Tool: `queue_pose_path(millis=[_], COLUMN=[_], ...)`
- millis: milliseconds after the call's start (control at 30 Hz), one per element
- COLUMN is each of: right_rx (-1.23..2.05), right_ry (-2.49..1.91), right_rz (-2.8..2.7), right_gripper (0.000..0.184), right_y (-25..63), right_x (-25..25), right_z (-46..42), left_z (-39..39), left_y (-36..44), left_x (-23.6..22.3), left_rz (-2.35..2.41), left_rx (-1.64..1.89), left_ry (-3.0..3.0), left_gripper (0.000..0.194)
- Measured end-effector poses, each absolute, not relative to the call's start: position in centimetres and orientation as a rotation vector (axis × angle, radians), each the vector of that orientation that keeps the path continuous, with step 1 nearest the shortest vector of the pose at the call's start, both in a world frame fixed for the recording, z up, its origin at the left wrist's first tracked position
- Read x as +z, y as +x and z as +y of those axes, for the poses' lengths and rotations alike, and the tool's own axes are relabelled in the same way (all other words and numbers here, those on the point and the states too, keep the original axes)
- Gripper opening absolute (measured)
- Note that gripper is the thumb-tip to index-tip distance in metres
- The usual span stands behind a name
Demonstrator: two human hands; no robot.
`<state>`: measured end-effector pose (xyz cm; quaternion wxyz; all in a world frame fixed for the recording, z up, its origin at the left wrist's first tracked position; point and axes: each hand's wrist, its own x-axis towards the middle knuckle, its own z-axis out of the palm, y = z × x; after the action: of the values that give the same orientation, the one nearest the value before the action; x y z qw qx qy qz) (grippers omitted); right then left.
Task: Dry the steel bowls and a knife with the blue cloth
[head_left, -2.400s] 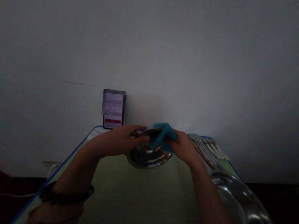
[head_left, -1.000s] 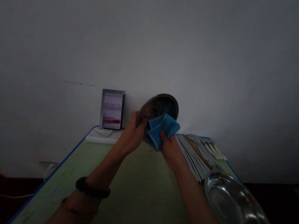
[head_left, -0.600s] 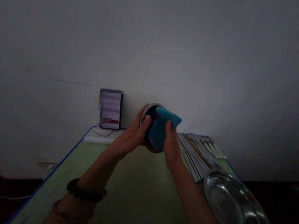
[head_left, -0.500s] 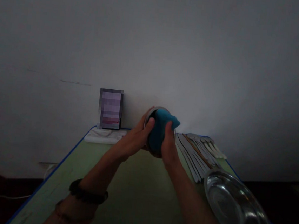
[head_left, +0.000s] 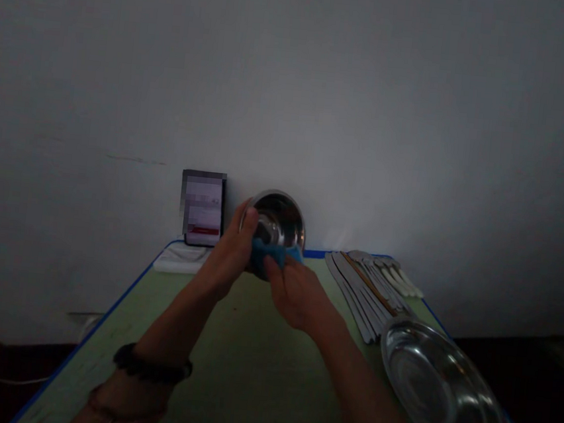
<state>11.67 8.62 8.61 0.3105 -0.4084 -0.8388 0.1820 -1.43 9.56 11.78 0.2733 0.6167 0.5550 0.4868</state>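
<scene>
A shiny metal bowl (head_left: 286, 215) is held up near the far edge of the table, tilted so its inside faces me. My left hand (head_left: 232, 250) grips it by the left side, thumb over the rim. In my right hand (head_left: 299, 289) is a blue cloth (head_left: 270, 255), pressed against the lower rim of the bowl. The fingers are closed on the cloth, and part of the bowl's lower edge is hidden behind it.
On the green table (head_left: 257, 369), a large metal basin (head_left: 444, 393) sits at the right. Behind it lie several knives (head_left: 354, 295) and spoons (head_left: 395, 275). A tablet (head_left: 205, 211) leans on the wall at the left, behind a folded white cloth (head_left: 180, 259).
The bowl has shifted left and its inside now shows. My right hand has moved the cloth from across the opening down to the lower rim.
</scene>
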Motion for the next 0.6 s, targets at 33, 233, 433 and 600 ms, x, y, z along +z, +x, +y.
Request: queue_pose_path(millis=[33, 233, 433, 600], right_rx=[0.399, 0.239, 0.290, 0.715], right_ry=[-1.133, -1.264, -0.864, -0.811], right_rz=[-2.207, -2.098, -2.236, -2.128], right_gripper=[0.048, 0.043, 0.044, 0.038], right_y=[11.8, 12.5, 12.3, 11.9], right_x=[8.3, 5.4, 6.2, 8.0], right_z=[8.9, 10.9, 11.3, 10.0], left_z=[9.5, 9.3, 9.2, 9.8], left_y=[-1.4, 0.3, 1.5, -0.1], left_x=[11.8, 11.3, 10.7, 10.6], left_rz=[1.495, 1.394, 1.327, 1.443], left_rx=[1.345, 1.215, 1.076, 1.151], left_ry=[1.680, 1.788, 1.633, 1.625], left_gripper=[0.057, 0.053, 0.056, 0.054])
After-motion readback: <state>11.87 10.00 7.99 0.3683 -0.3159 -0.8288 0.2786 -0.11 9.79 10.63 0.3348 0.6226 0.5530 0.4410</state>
